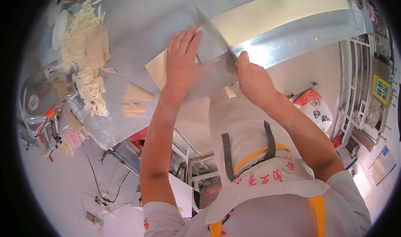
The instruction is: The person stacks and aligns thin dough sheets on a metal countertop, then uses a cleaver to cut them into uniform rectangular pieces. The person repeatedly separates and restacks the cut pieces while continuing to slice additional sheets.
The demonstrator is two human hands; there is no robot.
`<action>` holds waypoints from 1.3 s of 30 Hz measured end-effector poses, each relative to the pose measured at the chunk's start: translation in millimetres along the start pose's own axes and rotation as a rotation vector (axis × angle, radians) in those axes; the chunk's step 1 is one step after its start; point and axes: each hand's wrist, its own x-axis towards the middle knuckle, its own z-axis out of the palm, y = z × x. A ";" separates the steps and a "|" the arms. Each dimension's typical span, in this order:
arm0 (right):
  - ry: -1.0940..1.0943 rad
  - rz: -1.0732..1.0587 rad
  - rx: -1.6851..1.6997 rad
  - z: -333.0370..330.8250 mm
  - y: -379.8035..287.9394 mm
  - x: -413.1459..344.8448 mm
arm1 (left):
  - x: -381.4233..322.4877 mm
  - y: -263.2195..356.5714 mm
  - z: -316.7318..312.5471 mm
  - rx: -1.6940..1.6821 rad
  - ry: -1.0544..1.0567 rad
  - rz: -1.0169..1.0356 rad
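My right hand point(255, 72) grips a large knife point(219, 33) by its handle end, the blade seen nearly edge-on and slanting away to the upper left. A long sheet of pale dough point(278, 10) stretches along the metal table to the right of the blade. My left hand point(184, 55) lies palm down, fingers slightly apart, over a smaller cut piece of dough point(156, 68); its thumb is blurred. Between the hands is a grey rectangular patch, and I cannot tell whether it is metal or a reflection. Small stacks of cut dough strips point(138, 93) lie left of my left forearm.
A heap of noodles and dough pieces point(84, 49) covers the table's left part, beside a white dish point(60, 29). A metal machine point(44, 96) stands at the left edge. A printed sack point(313, 110) and metal racks point(357, 80) are at the right.
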 end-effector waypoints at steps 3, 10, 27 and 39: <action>0.111 -0.010 0.089 -2.6 11.1 -11.6 | 12.0 -5.9 -18.4 0.069 0.015 0.124; 0.453 -0.130 0.372 -18.3 35.0 -54.2 | 62.9 9.7 -13.8 -0.586 0.393 -0.342; 0.418 -0.106 0.410 -29.8 86.8 -62.2 | 42.5 42.3 57.5 -0.063 0.062 -0.088; 0.285 -0.031 0.356 -48.1 73.0 -52.7 | 36.2 42.6 65.1 -0.056 0.174 -0.094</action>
